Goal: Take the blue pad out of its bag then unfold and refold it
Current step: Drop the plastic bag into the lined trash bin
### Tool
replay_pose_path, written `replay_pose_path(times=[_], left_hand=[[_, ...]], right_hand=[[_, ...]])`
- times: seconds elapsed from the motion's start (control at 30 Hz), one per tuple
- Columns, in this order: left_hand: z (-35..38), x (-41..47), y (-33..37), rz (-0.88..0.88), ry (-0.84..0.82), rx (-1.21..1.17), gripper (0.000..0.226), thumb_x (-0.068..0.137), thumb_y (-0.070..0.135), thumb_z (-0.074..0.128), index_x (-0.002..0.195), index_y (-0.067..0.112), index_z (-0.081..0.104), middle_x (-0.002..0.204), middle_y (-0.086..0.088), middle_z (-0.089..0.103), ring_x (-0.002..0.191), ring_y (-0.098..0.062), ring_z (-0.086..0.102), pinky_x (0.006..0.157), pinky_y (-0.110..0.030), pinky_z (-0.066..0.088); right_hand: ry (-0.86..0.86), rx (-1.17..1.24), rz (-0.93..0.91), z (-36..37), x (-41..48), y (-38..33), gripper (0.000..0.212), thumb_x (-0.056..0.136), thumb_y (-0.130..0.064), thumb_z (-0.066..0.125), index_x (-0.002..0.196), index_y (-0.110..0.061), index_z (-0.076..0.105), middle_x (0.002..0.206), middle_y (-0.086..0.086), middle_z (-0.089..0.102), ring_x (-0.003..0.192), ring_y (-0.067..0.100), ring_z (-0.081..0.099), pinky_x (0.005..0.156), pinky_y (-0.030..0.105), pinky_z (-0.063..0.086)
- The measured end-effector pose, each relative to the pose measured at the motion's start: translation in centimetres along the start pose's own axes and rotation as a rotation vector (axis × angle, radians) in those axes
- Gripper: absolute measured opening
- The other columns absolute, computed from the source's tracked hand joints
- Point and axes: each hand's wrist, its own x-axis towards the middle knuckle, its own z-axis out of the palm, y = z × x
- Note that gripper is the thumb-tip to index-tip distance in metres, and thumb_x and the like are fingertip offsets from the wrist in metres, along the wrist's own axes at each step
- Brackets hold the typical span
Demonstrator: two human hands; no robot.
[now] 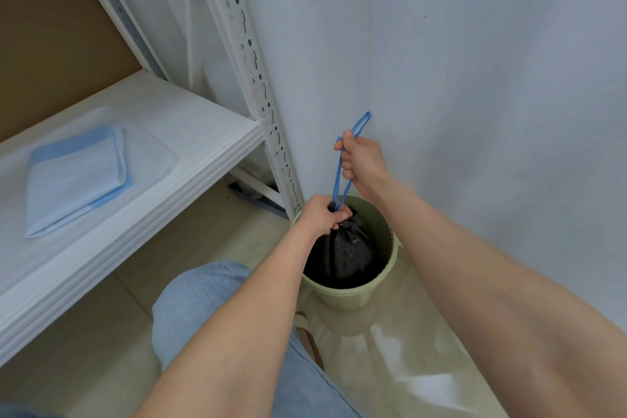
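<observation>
Seen from the head camera, a person crouches over a round pale-green plastic bin [353,297] standing on the glossy beige floor [390,360] at the foot of a white wall [475,78]. The left hand [320,217] is clenched around the gathered neck of a black plastic bin bag [349,248] that sits inside the bin. The right hand [363,159], higher up and near the wall, grips a thin blue drawstring [337,180], which runs taut from the bag's neck up through its fist, a loop of it poking out above the knuckles.

The folded light-blue pad [76,176] lies flat on a white shelf [190,132] to the left, well apart from both hands. Around it shows the outline of a clear plastic bag [156,153]; whether the pad is inside that bag or on top of it cannot be told. A white slotted metal upright [251,68] rises from the shelf's corner, just beside the bin. A knee in light-blue denim [200,299] shows below the left forearm.
</observation>
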Motion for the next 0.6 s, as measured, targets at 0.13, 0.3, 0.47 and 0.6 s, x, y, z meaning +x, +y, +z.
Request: replay_pose_path(times=[0.13,0.3,0.47,0.6], left_hand=[[-0.5,-0.5,0.5,-0.022,-0.054,0.006,0.017,0.089,0.014,0.063,0.107,0.015,0.063,0.084,0.001,0.061,0.058,-0.008,0.05,0.048,-0.018,0.035],[-3.1,-1.0,2.4,0.07,0.022,-0.181,0.039,0.088,0.012,0.063,0.126,0.017,0.054,0.103,0.001,0.063,0.058,-0.008,0.047,0.046,-0.019,0.033],[-5.2,-1.5,4.1,0.157,0.15,-0.369,0.031,0.093,0.011,0.048,0.12,0.022,0.059,0.105,0.004,0.067,0.069,-0.011,0.051,0.054,-0.021,0.039],[-5.6,-1.5,4.1,0.213,0.129,-0.334,0.021,0.094,0.012,0.054,0.109,0.012,0.067,0.079,0.004,0.064,0.072,-0.007,0.057,0.06,-0.019,0.046]], right_hand=[[-0.078,-0.085,0.028,-0.3,0.0,-0.1,0.037,0.103,-0.03,0.039,0.079,-0.011,0.058,0.058,-0.004,0.03,0.043,0.005,0.025,0.038,0.016,0.024],[-0.148,-0.235,0.084,-0.9,-0.3,0.5,0.035,0.104,-0.026,0.038,0.079,-0.011,0.057,0.061,-0.001,0.034,0.039,0.004,0.028,0.036,0.015,0.024],[-0.175,-0.268,0.119,-0.7,-1.2,1.1,0.036,0.104,-0.027,0.036,0.08,-0.01,0.056,0.06,-0.001,0.036,0.045,0.008,0.025,0.036,0.015,0.024],[-0.212,-0.262,0.145,-0.2,-1.5,0.9,0.037,0.104,-0.028,0.036,0.078,-0.01,0.055,0.059,-0.001,0.038,0.046,0.008,0.025,0.036,0.016,0.023]])
